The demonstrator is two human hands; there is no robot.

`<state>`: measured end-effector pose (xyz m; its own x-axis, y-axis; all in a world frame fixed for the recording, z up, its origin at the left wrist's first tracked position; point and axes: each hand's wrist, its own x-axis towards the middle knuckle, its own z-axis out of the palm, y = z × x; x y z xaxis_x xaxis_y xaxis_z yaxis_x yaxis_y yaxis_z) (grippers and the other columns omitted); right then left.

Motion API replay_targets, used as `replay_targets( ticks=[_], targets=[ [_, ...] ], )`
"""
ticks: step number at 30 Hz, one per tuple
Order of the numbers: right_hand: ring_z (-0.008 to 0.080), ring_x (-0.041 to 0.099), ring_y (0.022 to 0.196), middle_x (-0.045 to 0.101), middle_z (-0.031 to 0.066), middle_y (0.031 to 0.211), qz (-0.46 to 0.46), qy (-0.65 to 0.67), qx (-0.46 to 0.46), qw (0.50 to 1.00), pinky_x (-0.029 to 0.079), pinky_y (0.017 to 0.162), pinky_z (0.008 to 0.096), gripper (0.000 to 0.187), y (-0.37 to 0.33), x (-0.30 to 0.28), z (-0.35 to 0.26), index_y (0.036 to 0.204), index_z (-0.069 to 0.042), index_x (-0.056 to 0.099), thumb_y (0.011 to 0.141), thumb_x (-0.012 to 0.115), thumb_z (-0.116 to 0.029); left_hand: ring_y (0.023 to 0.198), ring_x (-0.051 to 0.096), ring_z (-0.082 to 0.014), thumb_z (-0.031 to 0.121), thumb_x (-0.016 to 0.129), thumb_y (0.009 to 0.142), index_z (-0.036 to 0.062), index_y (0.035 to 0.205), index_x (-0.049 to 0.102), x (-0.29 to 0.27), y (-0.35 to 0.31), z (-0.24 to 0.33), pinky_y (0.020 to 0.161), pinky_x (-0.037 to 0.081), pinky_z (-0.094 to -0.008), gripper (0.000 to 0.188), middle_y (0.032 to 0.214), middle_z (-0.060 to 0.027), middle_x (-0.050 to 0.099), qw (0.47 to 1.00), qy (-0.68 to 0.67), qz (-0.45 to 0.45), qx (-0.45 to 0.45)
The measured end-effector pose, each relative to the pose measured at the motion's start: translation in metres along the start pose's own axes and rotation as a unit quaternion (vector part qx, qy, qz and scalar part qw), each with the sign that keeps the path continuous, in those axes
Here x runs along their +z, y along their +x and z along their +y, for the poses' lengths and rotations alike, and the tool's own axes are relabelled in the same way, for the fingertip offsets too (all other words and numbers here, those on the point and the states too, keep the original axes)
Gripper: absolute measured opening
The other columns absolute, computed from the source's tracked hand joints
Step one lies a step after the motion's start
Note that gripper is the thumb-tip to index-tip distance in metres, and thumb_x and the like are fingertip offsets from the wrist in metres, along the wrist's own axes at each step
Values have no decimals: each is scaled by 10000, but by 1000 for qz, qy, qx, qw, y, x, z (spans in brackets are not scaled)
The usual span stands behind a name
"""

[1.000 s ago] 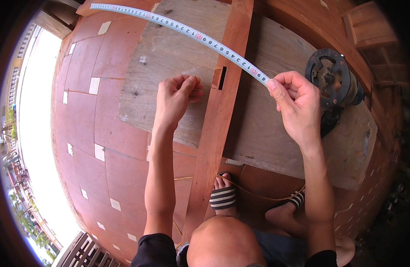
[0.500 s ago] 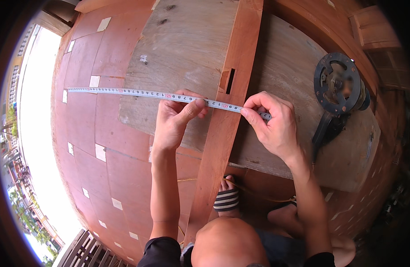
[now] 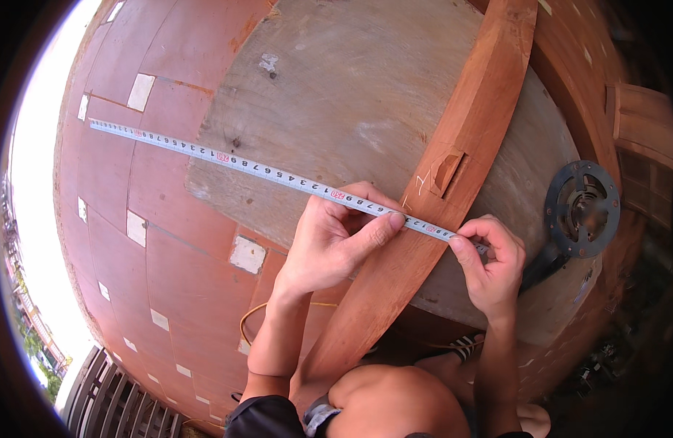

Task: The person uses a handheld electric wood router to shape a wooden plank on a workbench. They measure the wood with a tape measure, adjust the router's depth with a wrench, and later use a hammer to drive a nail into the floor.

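A pale tape-measure blade [image 3: 267, 174] stretches across a long reddish wooden beam [image 3: 471, 109], its far part reaching out to the left above the tiled floor. My left hand [image 3: 344, 237] pinches the blade between thumb and fingers by the beam's left edge. Just past the beam's right edge, my right hand [image 3: 490, 263] grips the blade between thumb and forefinger. A short piece of it shows by those fingers. Near the blade, the beam has a cut slot [image 3: 453, 175] and some pale chalk-like marks. No tape case is visible.
Under the beam lies a worn plywood sheet [image 3: 336, 95]. On the right stands a dark round-based power tool [image 3: 583, 210], with more reddish timber [image 3: 647, 124] beyond it. A yellow cord [image 3: 250, 314] loops over the tiles [image 3: 198, 292]. A slatted rack [image 3: 121, 398] is at lower left.
My view has turned, so the beam now slants more and the power tool sits lower right. Both hands still pinch the blade, which tilts down more steeply to the right.
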<state>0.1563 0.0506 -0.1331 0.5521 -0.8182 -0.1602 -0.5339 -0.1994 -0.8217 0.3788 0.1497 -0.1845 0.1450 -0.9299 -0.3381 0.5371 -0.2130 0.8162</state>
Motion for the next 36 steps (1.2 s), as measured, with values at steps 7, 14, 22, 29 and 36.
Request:
replay_targets(
  ticks=[7,14,22,29,36],
  targets=[
    [161,637,697,668,82,794,4,-38,14,999,517,667,285,118,7,-4,-5,923,17,683,923,786,-40,858,665,-96,93,777,983,-30,1030,748,0,7,7,773,533,-256,135,892,-51,741,999,16,-3,-42],
    [103,559,678,639,42,773,47,-18,16,999,449,628,257,140,19,-3,0,925,15,683,961,776,-84,846,667,-94,144,754,1008,-21,1031,748,5,25,8,773,543,-262,167,913,-57,751,998,52,21,-11],
    [58,522,651,611,-4,707,99,0,38,994,435,600,247,163,30,-2,-1,908,12,701,960,797,-109,842,714,-143,183,670,1070,-18,1056,674,17,46,1,795,579,-280,201,964,-130,776,997,9,59,51],
    [93,588,592,656,44,665,111,8,5,994,456,562,272,157,34,-2,5,884,7,706,931,815,-97,880,751,-186,200,630,1092,-30,1096,633,21,44,3,824,624,-325,230,985,-168,774,996,19,68,48],
    [111,604,578,676,59,673,120,8,-2,993,465,553,281,149,32,0,5,880,0,707,922,821,-87,897,758,-189,202,639,1087,-35,1085,651,18,44,4,825,629,-323,237,987,-173,777,997,23,64,45]
  ],
)
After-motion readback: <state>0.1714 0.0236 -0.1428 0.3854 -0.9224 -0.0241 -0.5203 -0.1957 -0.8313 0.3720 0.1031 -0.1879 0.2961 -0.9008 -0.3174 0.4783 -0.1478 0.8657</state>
